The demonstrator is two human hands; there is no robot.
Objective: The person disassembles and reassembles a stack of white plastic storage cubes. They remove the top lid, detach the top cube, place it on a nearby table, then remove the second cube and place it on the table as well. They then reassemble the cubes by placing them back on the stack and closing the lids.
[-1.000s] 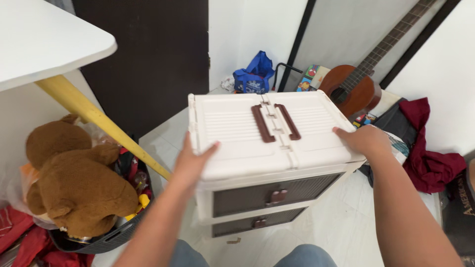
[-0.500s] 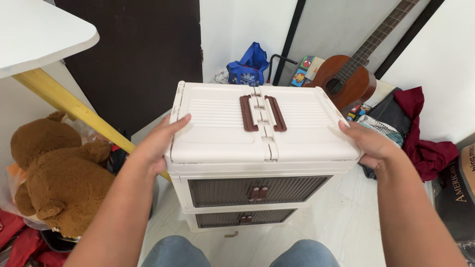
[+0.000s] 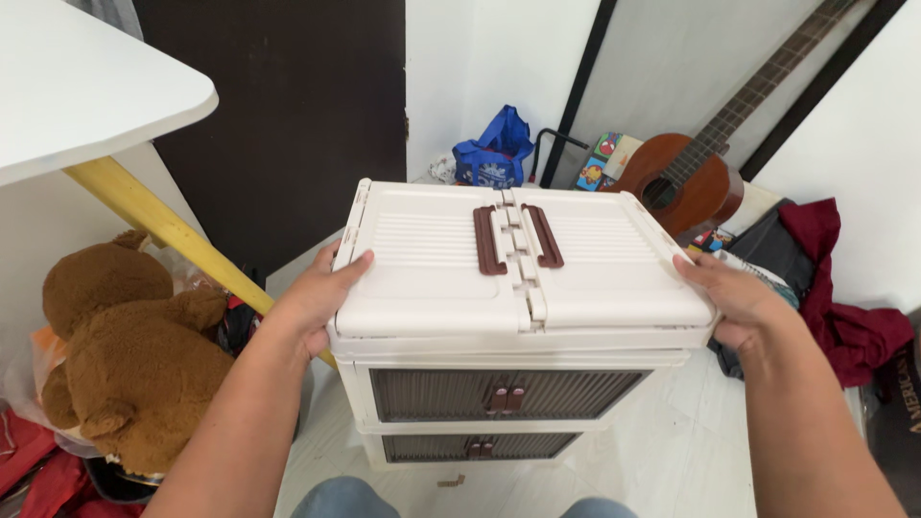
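A cream plastic storage cabinet (image 3: 432,278) with two brown handles on its split lid and two brown-fronted drawers stands on the pale floor in front of me. My left hand (image 3: 317,297) grips its left top edge, thumb over the lid rim. My right hand (image 3: 734,297) grips the right top edge the same way. My knees in blue jeans show at the bottom edge.
A brown teddy bear (image 3: 115,355) lies in a bin at the left under a white table (image 3: 77,96) with a yellow leg (image 3: 153,221). A guitar (image 3: 691,177), a blue bag (image 3: 494,153) and red clothes (image 3: 854,317) lie behind and to the right.
The cabinet has turned from skewed to square in front of me and come a little closer. Both hands stay on its sides.
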